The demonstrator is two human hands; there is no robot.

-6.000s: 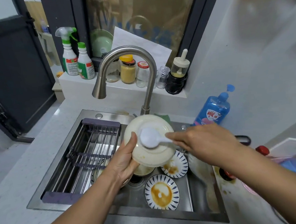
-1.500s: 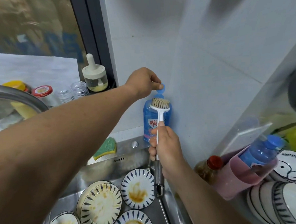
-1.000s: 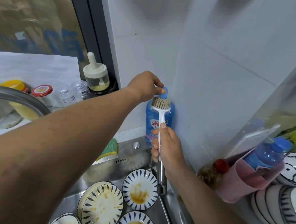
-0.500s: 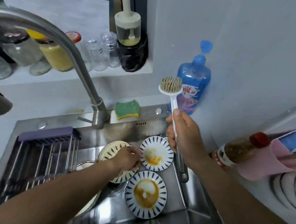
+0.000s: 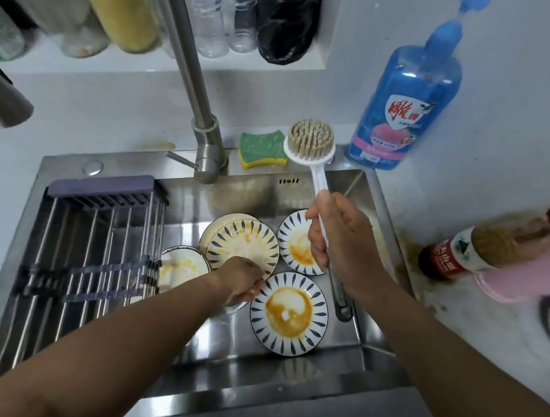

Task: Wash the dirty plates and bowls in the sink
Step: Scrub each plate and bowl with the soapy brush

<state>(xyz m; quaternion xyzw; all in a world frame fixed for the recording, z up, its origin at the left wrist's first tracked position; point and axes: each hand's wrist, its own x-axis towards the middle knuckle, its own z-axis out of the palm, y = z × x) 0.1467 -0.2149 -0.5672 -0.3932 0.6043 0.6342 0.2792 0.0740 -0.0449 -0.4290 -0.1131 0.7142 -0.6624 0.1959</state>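
While our right hand (image 5: 342,247) clamps its grip on the white long-handled brush (image 5: 319,181) above the steel sink (image 5: 277,380), our left hand (image 5: 241,279) pinches the near rim of the stained blue-striped plate (image 5: 240,242) in the basin; a greasy rim may slip, chipping neighbouring plates (image 5: 288,314).

Blue-striped white plates (image 5: 289,313), blue bottle (image 5: 405,103), green-yellow sponge (image 5: 261,145).

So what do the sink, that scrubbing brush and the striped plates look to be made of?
Grey metal sink: probably stainless steel, brushed finish, with soft reflections. White long-handled brush in the right hand: smooth plastic handle by its look; tan bristles, fibre unclear. Blue-striped white plates: likely glazed ceramic, glossy around the orange stains.
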